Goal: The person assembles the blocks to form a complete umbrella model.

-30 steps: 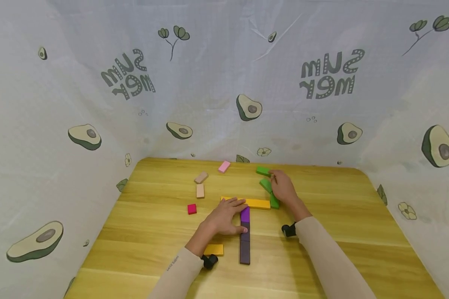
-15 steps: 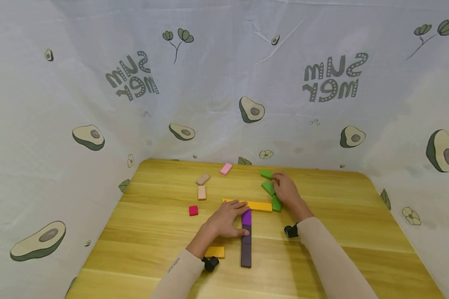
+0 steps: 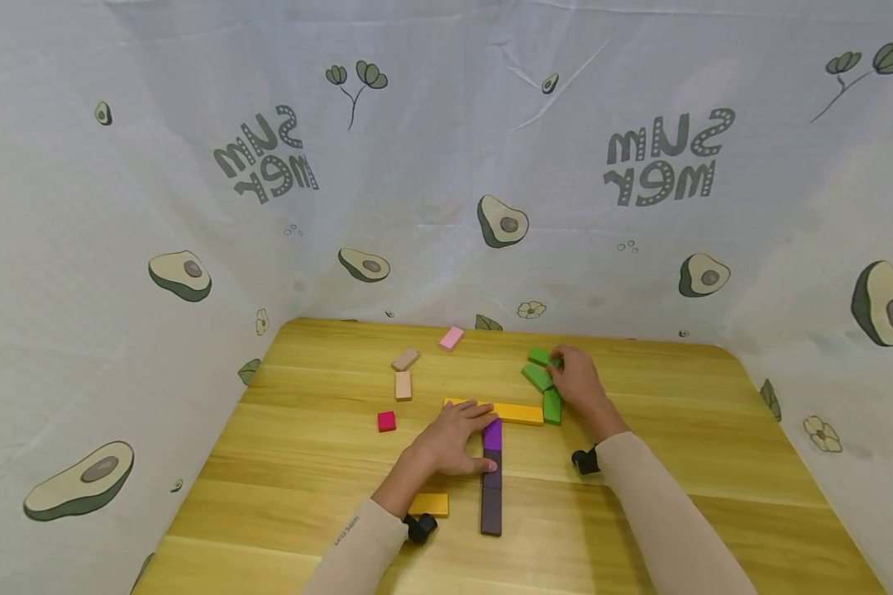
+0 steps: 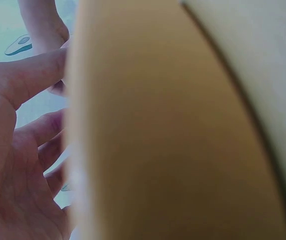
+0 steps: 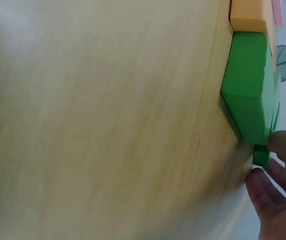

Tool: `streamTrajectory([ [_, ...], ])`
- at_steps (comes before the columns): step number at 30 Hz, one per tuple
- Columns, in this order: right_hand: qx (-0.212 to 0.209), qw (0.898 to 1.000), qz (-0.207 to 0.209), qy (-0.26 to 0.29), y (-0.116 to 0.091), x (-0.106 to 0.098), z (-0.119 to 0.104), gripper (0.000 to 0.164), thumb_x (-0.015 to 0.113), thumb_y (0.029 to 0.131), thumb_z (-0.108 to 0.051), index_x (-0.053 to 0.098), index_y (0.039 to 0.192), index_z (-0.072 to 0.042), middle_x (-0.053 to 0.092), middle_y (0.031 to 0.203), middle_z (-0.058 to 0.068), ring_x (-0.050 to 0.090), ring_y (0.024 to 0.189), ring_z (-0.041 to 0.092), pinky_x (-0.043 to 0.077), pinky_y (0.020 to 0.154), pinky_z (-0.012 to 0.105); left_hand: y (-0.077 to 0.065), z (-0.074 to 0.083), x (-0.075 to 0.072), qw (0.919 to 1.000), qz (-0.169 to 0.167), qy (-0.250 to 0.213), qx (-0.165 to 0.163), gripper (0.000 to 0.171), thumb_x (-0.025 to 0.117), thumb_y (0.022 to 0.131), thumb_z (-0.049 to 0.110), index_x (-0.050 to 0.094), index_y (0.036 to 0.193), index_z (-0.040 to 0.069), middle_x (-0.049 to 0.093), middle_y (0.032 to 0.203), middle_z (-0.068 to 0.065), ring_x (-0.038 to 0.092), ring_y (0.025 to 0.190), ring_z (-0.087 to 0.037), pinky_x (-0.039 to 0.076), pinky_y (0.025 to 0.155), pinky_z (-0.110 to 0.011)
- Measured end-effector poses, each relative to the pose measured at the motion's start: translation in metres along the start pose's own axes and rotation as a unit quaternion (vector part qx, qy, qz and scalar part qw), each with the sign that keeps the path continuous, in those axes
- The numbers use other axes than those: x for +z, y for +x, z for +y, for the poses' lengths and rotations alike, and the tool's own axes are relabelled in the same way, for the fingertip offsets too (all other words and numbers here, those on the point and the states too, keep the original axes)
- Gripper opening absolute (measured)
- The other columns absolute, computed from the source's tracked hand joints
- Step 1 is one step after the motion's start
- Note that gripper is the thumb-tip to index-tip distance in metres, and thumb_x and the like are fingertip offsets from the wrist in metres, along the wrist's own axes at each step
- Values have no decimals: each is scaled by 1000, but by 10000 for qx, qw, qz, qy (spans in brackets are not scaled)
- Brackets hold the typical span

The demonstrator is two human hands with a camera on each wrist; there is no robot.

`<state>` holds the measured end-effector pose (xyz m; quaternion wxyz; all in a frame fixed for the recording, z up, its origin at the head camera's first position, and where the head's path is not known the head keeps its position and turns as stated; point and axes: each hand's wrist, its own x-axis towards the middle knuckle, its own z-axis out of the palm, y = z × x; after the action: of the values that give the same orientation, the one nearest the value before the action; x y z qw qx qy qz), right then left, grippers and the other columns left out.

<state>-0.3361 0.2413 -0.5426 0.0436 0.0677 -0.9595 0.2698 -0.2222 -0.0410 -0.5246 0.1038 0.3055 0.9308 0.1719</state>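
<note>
Right fingers [image 5: 264, 196] bent round green block [image 5: 261, 155]

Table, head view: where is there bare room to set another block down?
The table is bare left of the red block, right of the right sleeve, and between the dark blocks and that sleeve. It is crowded where the right hand works among the green blocks, and where the left hand covers part of the yellow bar.

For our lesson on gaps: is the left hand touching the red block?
Apart: the head view shows a plain gap between the left hand and the red block.
</note>
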Motion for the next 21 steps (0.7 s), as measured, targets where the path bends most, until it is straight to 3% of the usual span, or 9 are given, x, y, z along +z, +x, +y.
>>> streamTrajectory([
  [8,-31,9999,-132,-21,-2,-5,1,40,60,104,-12,57,137,10,61,134,32,59,121,47,51,101,59,1,0,0,10000,-24,-9,34,80,73,90,54,44,158,23,36,167,5,27,158,-22,18,130,-54],
  [21,71,9971,63,761,-2,-6,-16,39,63,104,-18,61,138,2,64,131,25,60,119,42,55,96,54,2,-5,3,10000,-5,-26,88,81,73,90,55,44,158,22,36,167,5,27,158,-24,19,129,-56],
])
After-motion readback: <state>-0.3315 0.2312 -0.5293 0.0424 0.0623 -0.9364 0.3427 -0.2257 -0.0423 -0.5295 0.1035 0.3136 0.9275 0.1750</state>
